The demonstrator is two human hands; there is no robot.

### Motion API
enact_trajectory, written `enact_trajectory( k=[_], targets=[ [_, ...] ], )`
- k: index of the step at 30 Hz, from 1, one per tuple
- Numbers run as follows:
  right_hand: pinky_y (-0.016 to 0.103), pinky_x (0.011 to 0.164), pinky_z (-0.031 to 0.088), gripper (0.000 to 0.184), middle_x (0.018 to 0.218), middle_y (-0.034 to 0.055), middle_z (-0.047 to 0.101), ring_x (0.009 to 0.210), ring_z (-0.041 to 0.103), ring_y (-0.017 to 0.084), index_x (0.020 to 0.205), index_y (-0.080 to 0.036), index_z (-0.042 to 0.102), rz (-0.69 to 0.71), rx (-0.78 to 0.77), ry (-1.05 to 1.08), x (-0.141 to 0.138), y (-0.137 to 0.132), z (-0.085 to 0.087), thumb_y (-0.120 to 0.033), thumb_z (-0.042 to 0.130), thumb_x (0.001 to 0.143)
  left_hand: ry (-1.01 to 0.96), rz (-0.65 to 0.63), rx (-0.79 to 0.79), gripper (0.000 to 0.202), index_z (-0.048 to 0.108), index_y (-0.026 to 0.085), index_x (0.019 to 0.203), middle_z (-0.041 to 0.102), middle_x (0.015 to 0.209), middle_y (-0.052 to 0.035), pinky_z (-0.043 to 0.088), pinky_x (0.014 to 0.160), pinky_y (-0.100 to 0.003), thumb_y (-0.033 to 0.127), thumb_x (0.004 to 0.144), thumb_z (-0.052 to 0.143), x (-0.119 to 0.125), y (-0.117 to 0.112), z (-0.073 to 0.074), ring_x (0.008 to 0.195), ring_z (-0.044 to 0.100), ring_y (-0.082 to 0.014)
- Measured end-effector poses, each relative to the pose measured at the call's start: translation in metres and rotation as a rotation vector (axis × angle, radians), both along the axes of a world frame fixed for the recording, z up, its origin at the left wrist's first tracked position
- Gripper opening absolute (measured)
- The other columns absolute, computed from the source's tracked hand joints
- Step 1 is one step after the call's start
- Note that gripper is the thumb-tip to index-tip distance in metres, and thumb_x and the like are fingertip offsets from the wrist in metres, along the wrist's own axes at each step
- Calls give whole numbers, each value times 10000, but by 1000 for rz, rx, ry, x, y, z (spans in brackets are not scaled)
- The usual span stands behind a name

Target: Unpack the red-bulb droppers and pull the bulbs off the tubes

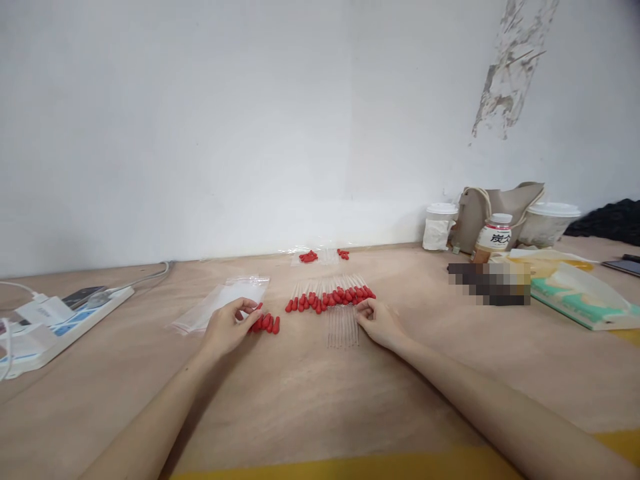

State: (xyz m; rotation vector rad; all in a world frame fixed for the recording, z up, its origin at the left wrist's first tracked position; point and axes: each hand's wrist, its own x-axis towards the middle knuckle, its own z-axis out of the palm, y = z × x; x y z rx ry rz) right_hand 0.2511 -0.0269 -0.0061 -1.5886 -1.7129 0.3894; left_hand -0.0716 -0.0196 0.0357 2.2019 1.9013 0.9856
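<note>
My left hand (230, 327) pinches a red rubber bulb between thumb and forefinger. Just beneath it lies a small group of loose red rubber bulbs (270, 324). Thumb and fingers of my right hand (377, 321) are closed at the upper right end of a row of thin clear glass tubes (341, 328), on the outermost tube as far as I can see; the fingertips partly hide it. Behind the tubes, a wide row of droppers (320, 299) lies with red bulbs toward me and glass stems pointing to the wall.
Clear plastic bags with more red bulbs (309, 256) lie by the wall. A flat clear bag (225, 300) is behind my left hand. A power strip (70, 333) sits at left; lidded cups (440, 227), a bottle (494, 237) and a tissue pack (585, 300) stand right.
</note>
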Motion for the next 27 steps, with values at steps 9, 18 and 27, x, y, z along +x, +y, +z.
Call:
enact_trajectory(
  k=[9, 18, 27],
  targets=[
    [272, 654, 388, 143, 778, 25, 647, 739, 580, 155, 821, -180, 593, 16, 58, 16, -1, -1, -3, -240, 523, 713, 143, -35, 93, 296, 647, 239, 765, 637, 803, -15, 388, 629, -266, 485, 727, 486, 9, -4, 3, 793, 542, -195],
    [285, 703, 396, 151, 807, 32, 641, 797, 574, 159, 838, -175, 582, 40, 82, -8, -2, -2, 0, -225, 545, 700, 192, -60, 59, 275, 628, 213, 744, 633, 844, -31, 400, 687, -274, 441, 718, 479, 29, 11, 32, 818, 543, -199],
    [298, 754, 375, 141, 835, 14, 640, 827, 567, 166, 842, -198, 582, 18, 107, -16, -2, 0, -5, -244, 530, 719, 480, 74, -395, 254, 602, 151, 523, 631, 582, -108, 403, 618, -317, 376, 629, 551, 110, 59, 36, 624, 600, -246]
  ],
)
